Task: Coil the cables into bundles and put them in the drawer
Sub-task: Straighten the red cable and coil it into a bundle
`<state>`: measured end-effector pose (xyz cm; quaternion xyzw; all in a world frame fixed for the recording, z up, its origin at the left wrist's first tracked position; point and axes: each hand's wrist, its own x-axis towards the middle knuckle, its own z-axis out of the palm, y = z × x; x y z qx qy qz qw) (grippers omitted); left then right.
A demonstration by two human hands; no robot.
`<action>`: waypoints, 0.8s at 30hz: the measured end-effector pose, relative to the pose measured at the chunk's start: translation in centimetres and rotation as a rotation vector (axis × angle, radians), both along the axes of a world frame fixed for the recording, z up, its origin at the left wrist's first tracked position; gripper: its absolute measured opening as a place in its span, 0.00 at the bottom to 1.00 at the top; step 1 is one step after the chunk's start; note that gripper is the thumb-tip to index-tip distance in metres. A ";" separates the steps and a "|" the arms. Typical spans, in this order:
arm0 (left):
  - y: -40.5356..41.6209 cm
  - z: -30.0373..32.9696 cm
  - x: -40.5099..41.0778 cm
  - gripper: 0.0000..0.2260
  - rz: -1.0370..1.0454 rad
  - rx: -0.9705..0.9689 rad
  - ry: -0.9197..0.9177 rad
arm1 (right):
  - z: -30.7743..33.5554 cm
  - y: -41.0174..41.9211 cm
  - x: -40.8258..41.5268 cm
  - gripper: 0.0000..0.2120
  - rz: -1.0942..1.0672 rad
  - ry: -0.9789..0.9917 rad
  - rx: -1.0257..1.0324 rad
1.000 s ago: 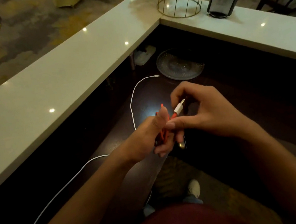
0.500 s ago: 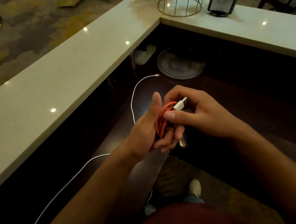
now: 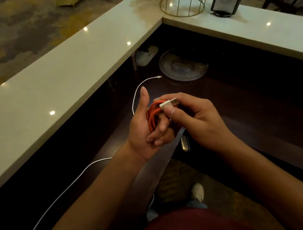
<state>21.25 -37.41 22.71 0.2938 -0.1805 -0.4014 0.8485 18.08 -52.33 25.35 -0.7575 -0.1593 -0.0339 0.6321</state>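
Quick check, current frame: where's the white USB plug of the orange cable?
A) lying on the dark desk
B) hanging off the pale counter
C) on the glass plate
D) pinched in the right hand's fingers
D: the right hand pinches the white USB plug between thumb and fingers, while the coiled orange cable sits in the left hand.

A glossy pale stone counter [image 3: 69, 83], dark polished wood desk [image 3: 262, 111], patterned clear glass plate [image 3: 182, 66].
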 end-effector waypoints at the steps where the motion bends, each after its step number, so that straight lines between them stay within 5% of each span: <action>1: 0.0 -0.1 0.0 0.39 0.003 -0.004 0.021 | -0.1 0.1 0.0 0.12 -0.005 0.007 0.010; 15: -0.9 1.4 -1.7 0.34 0.417 0.266 -0.002 | 0.7 1.6 -0.3 0.10 0.016 0.084 0.296; 24: -1.1 2.4 -0.7 0.24 0.886 0.705 -0.187 | 0.8 1.9 -0.7 0.08 -0.086 -0.037 0.121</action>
